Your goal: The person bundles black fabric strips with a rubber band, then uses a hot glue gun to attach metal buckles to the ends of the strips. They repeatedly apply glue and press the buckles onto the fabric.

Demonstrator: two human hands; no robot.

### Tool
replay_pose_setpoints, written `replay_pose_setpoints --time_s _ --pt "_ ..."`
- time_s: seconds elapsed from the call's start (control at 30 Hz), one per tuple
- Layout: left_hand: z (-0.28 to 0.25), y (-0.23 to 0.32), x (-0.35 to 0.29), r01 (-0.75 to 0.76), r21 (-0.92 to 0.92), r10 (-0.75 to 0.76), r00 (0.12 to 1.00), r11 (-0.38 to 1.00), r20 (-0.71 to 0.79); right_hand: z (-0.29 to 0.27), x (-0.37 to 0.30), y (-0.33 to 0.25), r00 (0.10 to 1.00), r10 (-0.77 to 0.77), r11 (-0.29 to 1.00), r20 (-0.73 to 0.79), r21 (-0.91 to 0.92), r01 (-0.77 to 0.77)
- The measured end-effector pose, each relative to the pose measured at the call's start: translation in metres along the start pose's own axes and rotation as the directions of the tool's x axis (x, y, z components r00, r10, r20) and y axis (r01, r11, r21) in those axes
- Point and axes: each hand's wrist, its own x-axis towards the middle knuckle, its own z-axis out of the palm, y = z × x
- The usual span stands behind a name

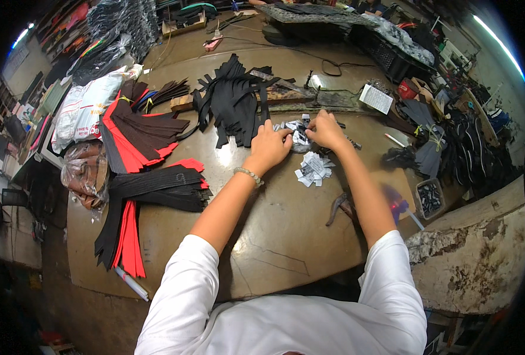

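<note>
A loose heap of small white-and-black fabric labels (298,132) lies on the brown table between my hands. My left hand (269,147) rests at the heap's left side, fingers curled; what its fingertips hold, if anything, does not show. From the right, my right hand (327,131) reaches in with thumb and fingers pinched at a label along the heap's edge. Nearer to me sits a second pile of pale labels (314,169). Just beyond my left hand, black fabric strips (230,97) lie bunched, one end hanging close to its fingers.
Bundles of black strips (156,188) and red strips (131,239) cover the left side, by a plastic bag (85,171). A tray of small dark parts (430,198) stands right, near scissors-like dark handles (337,208). A printed card (376,99) leans behind. A marker (131,284) lies at the front edge.
</note>
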Motion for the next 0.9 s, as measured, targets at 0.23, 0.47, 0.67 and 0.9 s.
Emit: replay_pose_setpoints --time_s 0.23,0.47,0.67,0.9 --pt "-0.005 0.006 -0.002 -0.003 -0.028 0.003 1.000 1.000 -0.003 -0.022 -0.019 0.011 0.970 0.063 0.907 -0.236 0.418 0.043" --pt "-0.015 0.009 0.019 -0.152 -0.279 0.078 0.963 0.948 -0.258 -0.031 -0.126 -0.033 0.999 0.018 0.993 -0.047 0.120 -0.012" --pt "0.002 0.016 0.047 -0.202 -0.422 0.179 0.979 0.884 -0.095 -0.038 -0.122 -0.023 1.000 0.024 0.985 -0.011 0.173 -0.021" --pt "-0.039 0.005 -0.008 -0.158 -0.526 0.056 0.977 0.836 -0.204 -0.017 -0.034 0.014 0.962 0.119 0.897 -0.247 0.442 0.003"
